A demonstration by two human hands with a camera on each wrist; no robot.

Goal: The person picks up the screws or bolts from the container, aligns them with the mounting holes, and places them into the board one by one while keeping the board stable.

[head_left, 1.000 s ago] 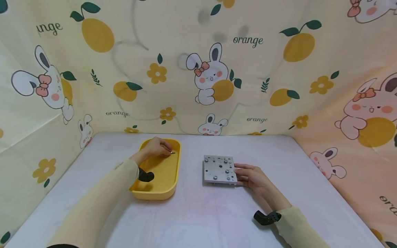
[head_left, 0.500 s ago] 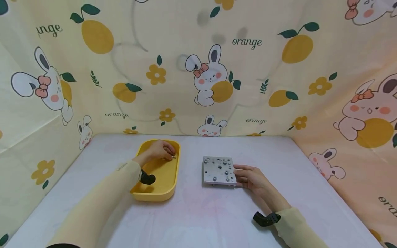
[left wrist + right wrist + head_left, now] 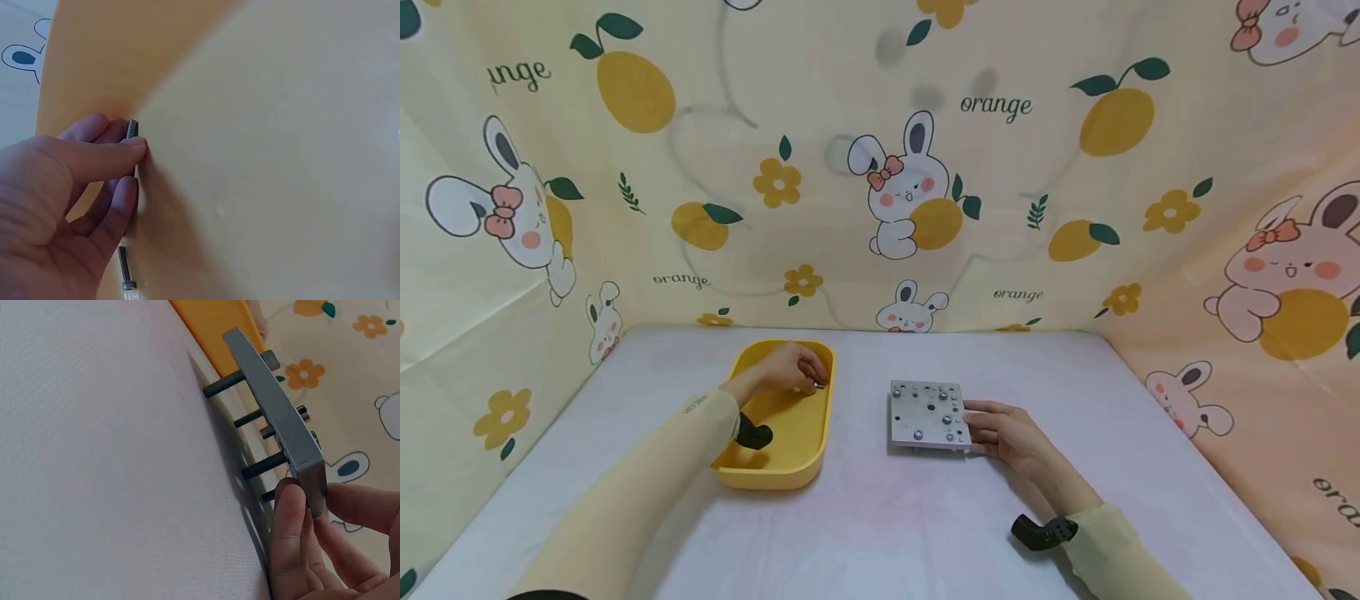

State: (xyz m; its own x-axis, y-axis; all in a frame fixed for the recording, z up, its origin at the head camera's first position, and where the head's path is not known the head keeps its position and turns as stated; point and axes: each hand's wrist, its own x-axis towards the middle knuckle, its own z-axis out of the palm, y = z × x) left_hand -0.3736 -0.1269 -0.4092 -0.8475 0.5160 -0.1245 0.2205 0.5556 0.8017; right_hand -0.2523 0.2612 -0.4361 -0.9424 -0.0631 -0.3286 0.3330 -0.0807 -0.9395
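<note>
My left hand (image 3: 790, 367) reaches into the yellow tray (image 3: 782, 481) near its far right side. Thumb and fingers pinch a screw (image 3: 132, 129), whose threaded end pokes out above the thumb in the left wrist view. Just below those fingers, a second screw (image 3: 127, 269) lies in the tray. My right hand (image 3: 1011, 433) grips the right edge of a square metal plate (image 3: 913, 421), thumb on one face and fingers on the other. Several screws go through the plate; their heads show on top, and threaded shanks (image 3: 265, 465) stick out underneath.
The white-covered table (image 3: 880, 533) carries the tray on the left and the plate right of centre. A printed curtain (image 3: 820, 167) with rabbits and oranges rises behind and along both sides. A black wrist device (image 3: 1043, 532) sits at the right cuff.
My left hand has shifted slightly toward the near right inside the tray, and the screw in its fingers shows less in the head view. The right hand and plate stay put.
</note>
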